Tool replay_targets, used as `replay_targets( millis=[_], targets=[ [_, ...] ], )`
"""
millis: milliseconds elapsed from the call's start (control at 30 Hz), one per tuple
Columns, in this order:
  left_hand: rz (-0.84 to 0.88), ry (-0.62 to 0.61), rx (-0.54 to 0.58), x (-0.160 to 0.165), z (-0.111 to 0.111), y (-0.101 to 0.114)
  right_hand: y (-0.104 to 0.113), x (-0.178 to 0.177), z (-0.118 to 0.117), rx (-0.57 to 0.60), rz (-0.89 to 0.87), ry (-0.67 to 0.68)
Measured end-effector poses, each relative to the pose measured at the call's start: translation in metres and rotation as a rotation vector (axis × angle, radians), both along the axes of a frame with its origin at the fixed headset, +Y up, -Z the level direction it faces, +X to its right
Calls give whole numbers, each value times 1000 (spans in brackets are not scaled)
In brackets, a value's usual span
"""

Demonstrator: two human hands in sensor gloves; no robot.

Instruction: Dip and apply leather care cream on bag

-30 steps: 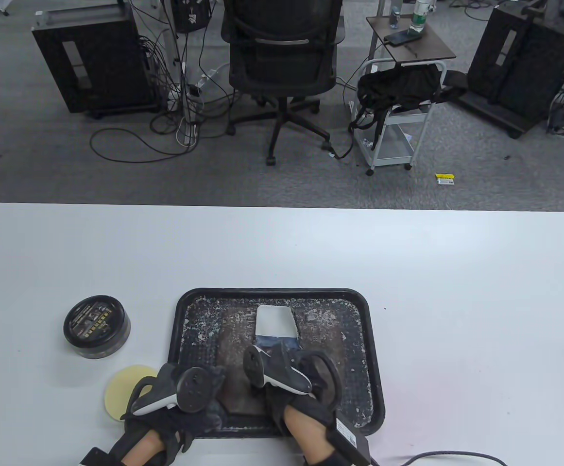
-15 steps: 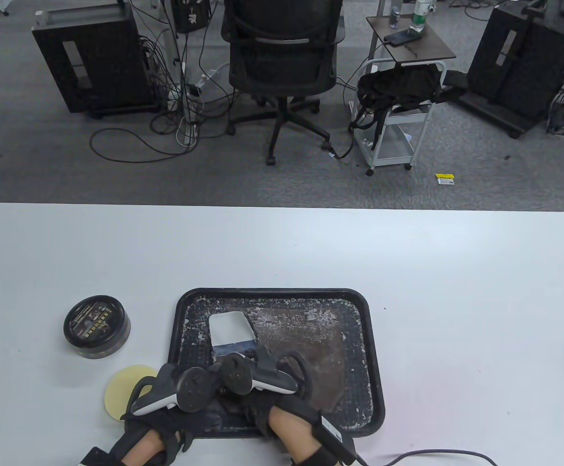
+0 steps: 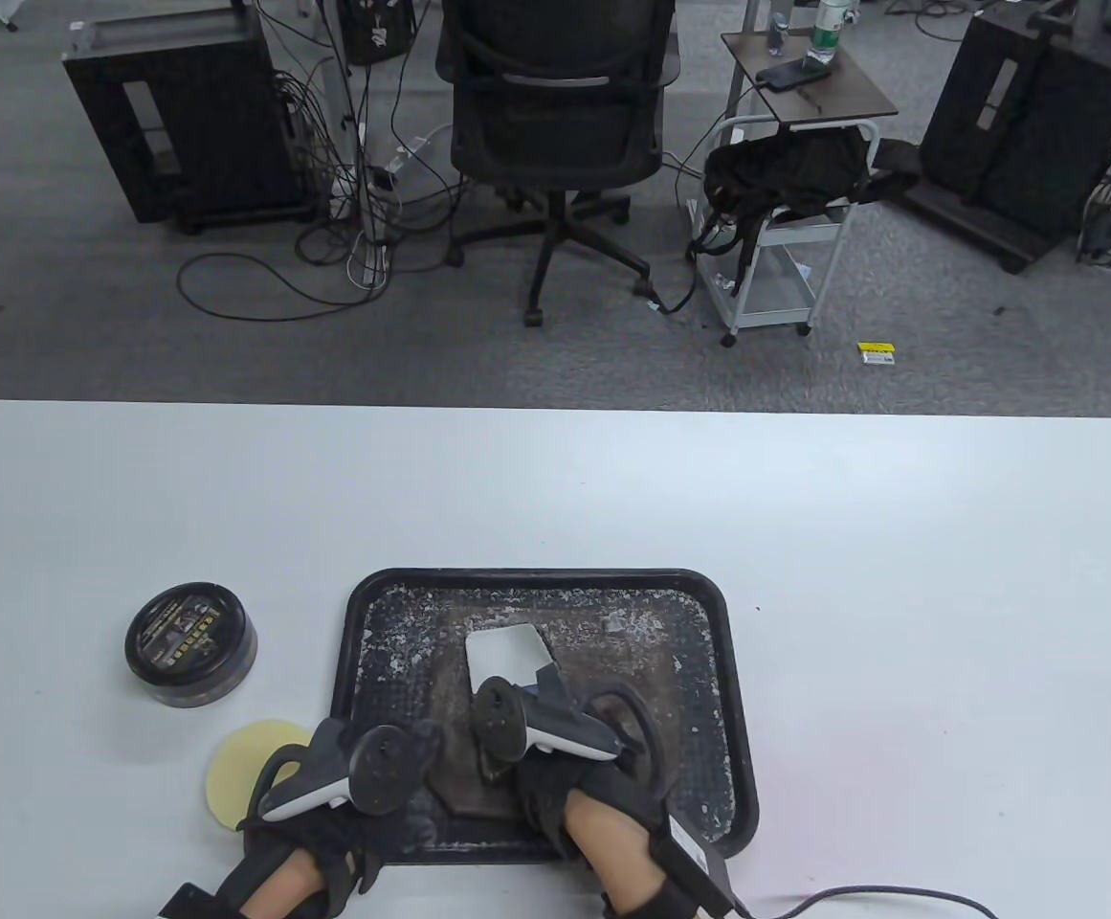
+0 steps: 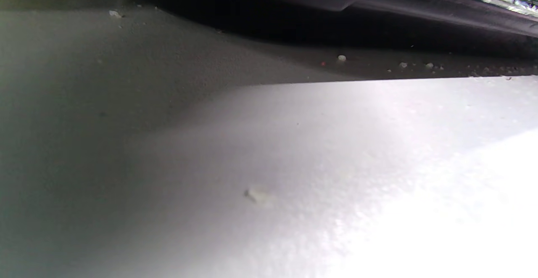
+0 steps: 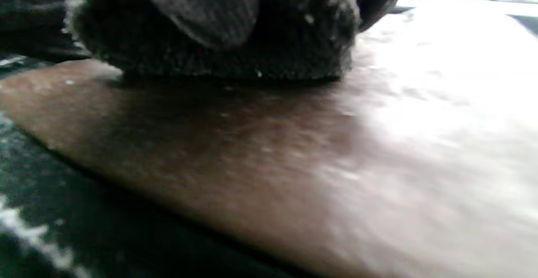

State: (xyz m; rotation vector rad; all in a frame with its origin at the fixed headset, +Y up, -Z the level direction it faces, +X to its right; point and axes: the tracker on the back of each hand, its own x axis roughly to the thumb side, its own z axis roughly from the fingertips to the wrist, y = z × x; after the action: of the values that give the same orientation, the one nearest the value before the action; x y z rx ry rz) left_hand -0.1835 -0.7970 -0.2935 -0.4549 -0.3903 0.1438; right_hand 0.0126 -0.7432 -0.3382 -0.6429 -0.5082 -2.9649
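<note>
Table (image 3: 804,536) holds a flaked black tray (image 3: 727,670) with the brown leather bag (image 3: 450,670) flat in it. Right hand (image 3: 565,756) presses a dark pad (image 5: 218,55) onto the leather: the applying step, I judge. Left hand (image 3: 344,775) rests at the tray's near-left corner; its grip cannot be told. Next probably calls for re-dipping at the tin (image 3: 191,646), whose label is unreadable.

Table view bright and sharp; both wrist views blurred, with white glare at right
</note>
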Motion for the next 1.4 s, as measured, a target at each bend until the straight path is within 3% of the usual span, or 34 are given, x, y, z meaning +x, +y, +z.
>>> replay_targets(
  millis=[233, 400, 600, 1067, 1400],
  targets=[
    [0, 1, -5, 0, 0, 0, 13, 54, -7, -85, 75, -188],
    [0, 1, -5, 0, 0, -1, 17, 89, -10, -127, 34, -296],
    [0, 2, -5, 0, 0, -1, 17, 101, -10, -160, 28, -345],
    [-7, 2, -8, 0, 0, -1, 13, 23, 12, -12, 44, -61],
    [-19, -3, -5, 2, 0, 0, 3, -24, 25, 54, -64, 79]
  ],
)
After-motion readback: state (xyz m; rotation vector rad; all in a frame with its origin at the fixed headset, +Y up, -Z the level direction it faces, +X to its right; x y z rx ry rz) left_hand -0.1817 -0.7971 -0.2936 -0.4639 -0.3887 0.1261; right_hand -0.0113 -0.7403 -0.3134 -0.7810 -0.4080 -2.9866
